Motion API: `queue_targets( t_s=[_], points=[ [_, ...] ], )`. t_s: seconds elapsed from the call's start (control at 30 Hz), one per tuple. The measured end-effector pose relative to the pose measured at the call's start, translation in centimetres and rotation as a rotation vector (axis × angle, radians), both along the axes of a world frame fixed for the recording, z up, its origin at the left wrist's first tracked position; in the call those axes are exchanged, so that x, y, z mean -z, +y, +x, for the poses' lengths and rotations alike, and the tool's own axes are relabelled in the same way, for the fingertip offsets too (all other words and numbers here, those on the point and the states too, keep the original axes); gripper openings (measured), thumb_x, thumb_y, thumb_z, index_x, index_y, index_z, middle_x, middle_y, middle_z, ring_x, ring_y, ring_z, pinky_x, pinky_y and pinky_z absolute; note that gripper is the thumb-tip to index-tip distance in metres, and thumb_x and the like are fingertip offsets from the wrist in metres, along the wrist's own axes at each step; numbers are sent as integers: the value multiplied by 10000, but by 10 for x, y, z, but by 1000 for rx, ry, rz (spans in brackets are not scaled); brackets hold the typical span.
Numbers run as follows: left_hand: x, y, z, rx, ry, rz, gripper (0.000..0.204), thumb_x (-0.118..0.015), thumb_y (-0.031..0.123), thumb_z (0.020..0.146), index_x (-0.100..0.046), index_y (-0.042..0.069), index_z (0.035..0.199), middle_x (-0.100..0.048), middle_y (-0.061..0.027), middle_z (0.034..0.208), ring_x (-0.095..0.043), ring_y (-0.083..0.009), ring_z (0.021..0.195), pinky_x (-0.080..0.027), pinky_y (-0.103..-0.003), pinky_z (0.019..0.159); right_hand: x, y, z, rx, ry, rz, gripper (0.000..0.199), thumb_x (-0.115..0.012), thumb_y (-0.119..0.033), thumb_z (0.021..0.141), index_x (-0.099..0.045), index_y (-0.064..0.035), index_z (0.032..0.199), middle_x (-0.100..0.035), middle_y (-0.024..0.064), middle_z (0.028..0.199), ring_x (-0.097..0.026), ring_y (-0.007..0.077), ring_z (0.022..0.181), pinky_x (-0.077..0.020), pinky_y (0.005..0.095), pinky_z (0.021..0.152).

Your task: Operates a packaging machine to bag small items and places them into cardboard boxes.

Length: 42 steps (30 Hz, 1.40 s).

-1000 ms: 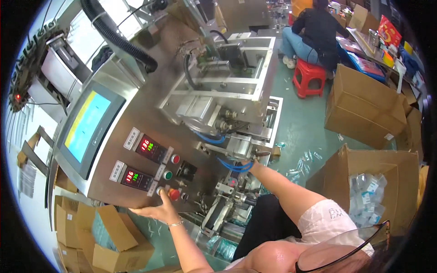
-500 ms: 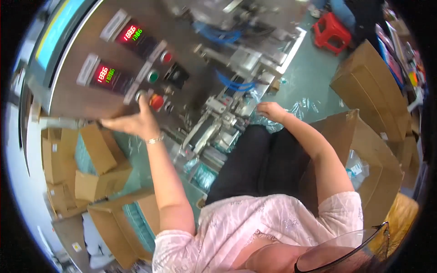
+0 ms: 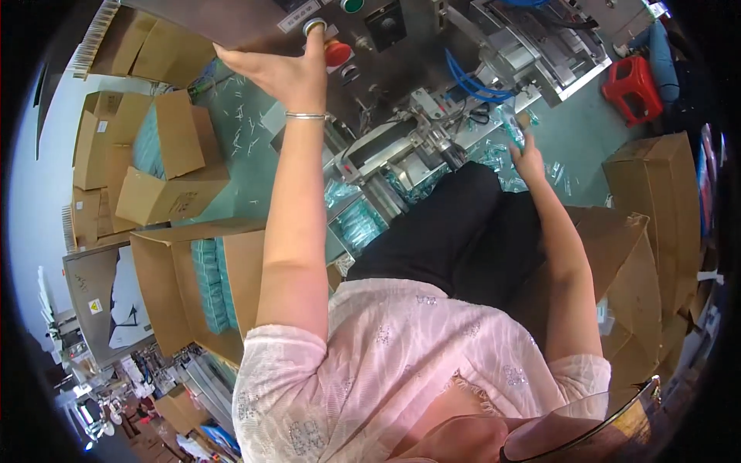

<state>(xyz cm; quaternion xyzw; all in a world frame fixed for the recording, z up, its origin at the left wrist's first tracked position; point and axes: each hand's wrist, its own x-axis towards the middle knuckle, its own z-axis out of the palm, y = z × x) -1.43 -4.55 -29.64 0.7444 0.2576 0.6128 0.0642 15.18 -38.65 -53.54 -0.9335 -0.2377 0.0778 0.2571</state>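
Two hands up at grey metal machine panel (image 3: 255, 23): left hand (image 3: 282, 73) spread, fingertip on round silver push-button (image 3: 313, 26) beside red mushroom button (image 3: 337, 52); right hand (image 3: 529, 158) pinching clear plastic sachet (image 3: 511, 123) near outfeed.

I see a teal-green painted floor (image 3: 255, 166) scattered with small pale scraps. Open brown cardboard boxes (image 3: 166, 166) stand piled on my left, one large open cardboard box (image 3: 204, 282) holding stacks of light blue packets. More flattened and open brown cartons (image 3: 656, 201) line my right. A red plastic stool (image 3: 637, 89) stands at the upper right. The left edge reads bright, a pale wall (image 3: 35, 208).
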Motion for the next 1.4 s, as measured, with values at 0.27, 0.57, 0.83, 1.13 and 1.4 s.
queue_targets(
  t_s=[0.27, 0.57, 0.83, 1.13, 1.4],
  points=[
    [104, 23, -94, 18, 336, -340, 485, -649, 111, 634, -447, -35, 1050, -469, -191, 1040, -428, -334, 992, -335, -393, 855, -11, 2, -1, -114, 154, -521, 479, -564, -218, 708, -381, -114, 1138, -570, 205, 908, -546, 366, 853, -429, 445, 739],
    [284, 16, -182, 20, 1694, -647, 209, -443, 152, 778, -518, 42, 940, -563, -197, 907, -550, -314, 900, -448, -397, 755, -9, 10, -8, -126, 125, -433, 472, -585, -159, 694, -395, -94, 1121, -570, 221, 865, -540, 389, 813, -430, 448, 700],
    [289, 26, -176, 175, 1739, -686, 213, -419, 105, 782, -471, -2, 958, -589, -204, 844, -583, -322, 799, -466, -393, 691, -3, 1, -5, -139, 88, -416, 478, -597, -166, 688, -386, -77, 1106, -579, 207, 832, -555, 372, 781, -443, 441, 671],
    [154, 6, -174, 305, 1467, -791, 205, -584, 69, 666, -537, 25, 860, -583, -146, 756, -569, -273, 691, -452, -348, 614, -15, -15, 6, -94, -149, -500, 238, -558, -114, 654, -549, -79, 889, -580, 152, 767, -558, 337, 741, -441, 425, 668],
    [117, -194, -41, 1161, 827, -564, 462, -604, 53, 659, -477, 31, 1103, -489, -193, 1078, -487, -321, 982, -397, -351, 846, -28, -10, -2, 43, -95, -146, 477, -552, -26, 597, -475, -89, 1063, -518, 175, 929, -524, 357, 821, -440, 412, 712]
  ],
)
